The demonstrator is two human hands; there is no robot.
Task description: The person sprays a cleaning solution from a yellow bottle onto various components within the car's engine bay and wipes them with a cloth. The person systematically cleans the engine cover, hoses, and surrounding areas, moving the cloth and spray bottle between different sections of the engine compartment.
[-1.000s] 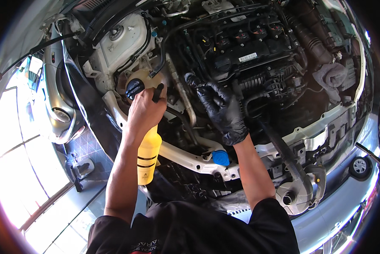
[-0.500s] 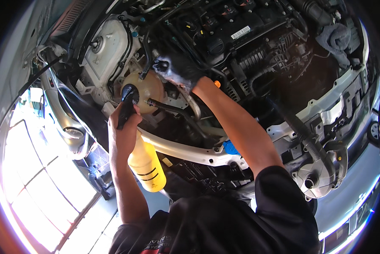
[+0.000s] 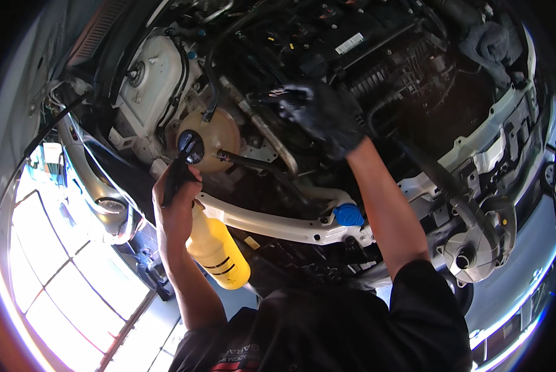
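Observation:
My bare left hand (image 3: 182,192) is closed around the black trigger head of a spray bottle (image 3: 219,251) with a yellow body, which hangs below the hand. The trigger head sits in front of the black cap (image 3: 190,144) on a round, yellowed coolant tank (image 3: 222,127); whether the two touch I cannot tell. Over the engine, to the right of the tank, is my right hand (image 3: 321,115) in a shiny black glove. Its fingers point left and are smeared by motion, so I cannot make out their pose or anything in them. Below them runs a bare metal pipe (image 3: 259,121).
The dark engine cover (image 3: 377,28) lies at the far side. A grey rag (image 3: 492,46) rests at the far right. Along the near edge run a pale crossmember (image 3: 265,224) and a blue filler cap (image 3: 349,215). A black hose (image 3: 436,180) crosses at right.
My right hand has moved right, away from the tank, uncovering the metal pipe. My left hand and the spray bottle have shifted slightly toward me, showing more of the black cap.

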